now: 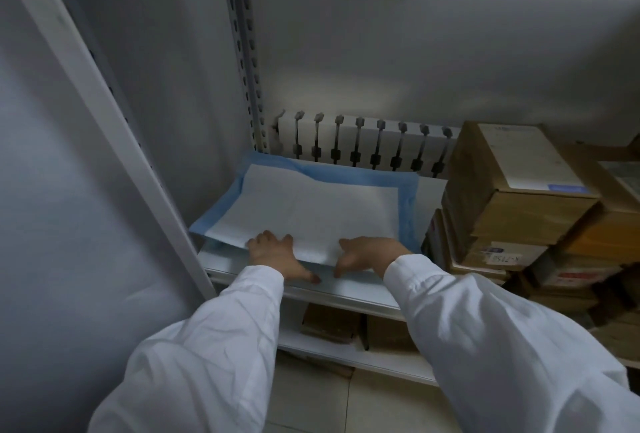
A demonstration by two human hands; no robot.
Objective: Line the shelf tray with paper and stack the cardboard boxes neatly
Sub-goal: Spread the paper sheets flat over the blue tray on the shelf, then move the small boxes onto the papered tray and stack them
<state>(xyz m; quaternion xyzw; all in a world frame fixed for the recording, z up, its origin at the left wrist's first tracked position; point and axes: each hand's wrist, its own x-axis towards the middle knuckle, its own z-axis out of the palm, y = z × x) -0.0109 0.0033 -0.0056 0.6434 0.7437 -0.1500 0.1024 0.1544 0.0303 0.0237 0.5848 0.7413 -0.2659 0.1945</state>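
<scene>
**White sleeves in, both hands on the liner**

Sleeves first, closest to us: the left sleeve (pixel 207 346) and the right sleeve (pixel 485 328), both white, reach forward to the shelf. The left hand (pixel 273 256) grips the front edge of the blue-edged paper sheet (pixel 311 210), fingers curled on top and thumb pointing right just below the edge. Close beside it, the right hand (pixel 370 256) holds the same edge, fingers stretched left over the paper and thumb tucked underneath.

That sheet lies on the white shelf tray (pixel 349 290), filling its left part. It is not flat: the middle bows up and the front edge sits a little proud of the tray. A bare strip of tray shows in front of the hands and another along the sheet's right side.

Right of that strip stands the stack of cardboard boxes (pixel 512 221), piled unevenly, the top box (pixel 485 155) carrying a white label (pixel 530 158). More boxes crowd in behind, at the right edge of view.

Along the back of the tray runs a white slotted rail with black clips (pixel 363 141). A perforated metal upright (pixel 242 51) rises at the back left corner, and a white front post (pixel 104 113) slants across the left. Below, the lower shelf (pixel 346 353) holds more brown boxes (pixel 332 325), with pale floor tiles (pixel 363 405) underneath.
</scene>
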